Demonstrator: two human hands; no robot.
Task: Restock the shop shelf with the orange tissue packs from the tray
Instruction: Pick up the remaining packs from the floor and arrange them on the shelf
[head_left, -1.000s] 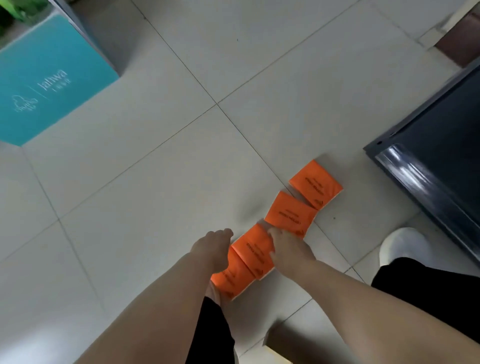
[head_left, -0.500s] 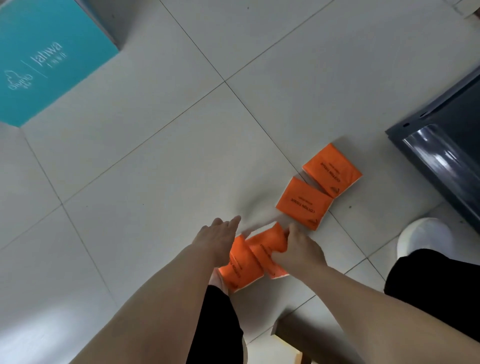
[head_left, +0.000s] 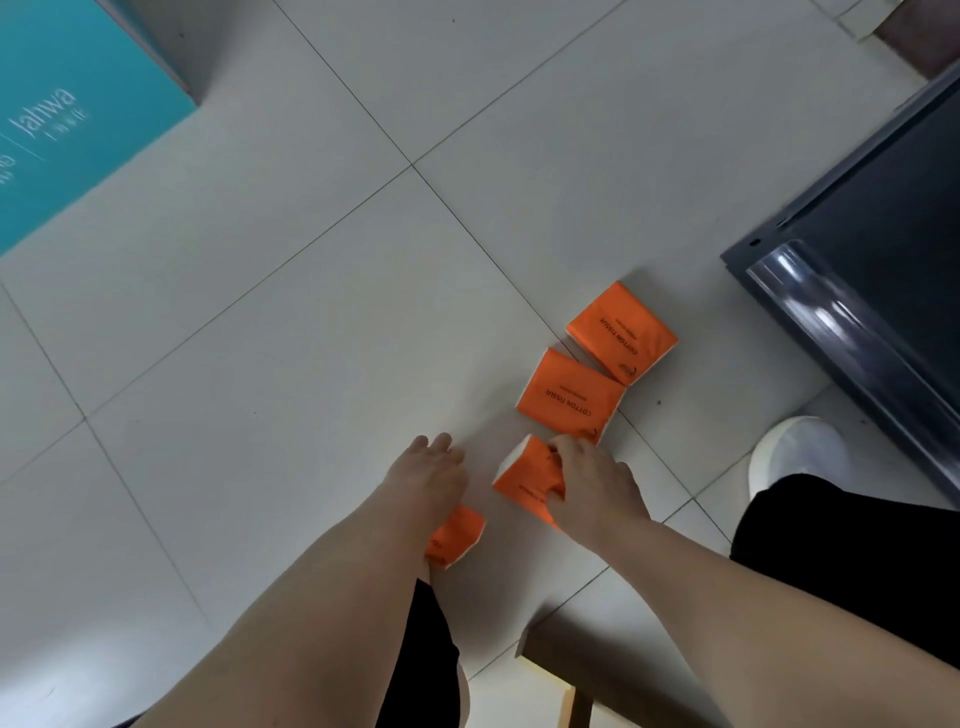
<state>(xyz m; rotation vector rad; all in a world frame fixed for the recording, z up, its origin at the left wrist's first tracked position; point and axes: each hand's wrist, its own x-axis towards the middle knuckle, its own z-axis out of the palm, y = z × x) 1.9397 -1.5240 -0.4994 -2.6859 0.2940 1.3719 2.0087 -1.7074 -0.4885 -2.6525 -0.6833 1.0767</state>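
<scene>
Four orange packs sit in a crooked row on the tiled floor, running from the person's knees toward a dark panel. The right hand curls round the third pack, just beside the second pack and the far pack. The left hand, fingers straight and holding nothing, has its wrist over the nearest pack.

You are in what looks like a shop: a pale tiled floor, a teal display box printed with the brand name Jahwa at your left, a dark metal rack at your right, and identical orange packs marked COTTON TISSUE.
</scene>
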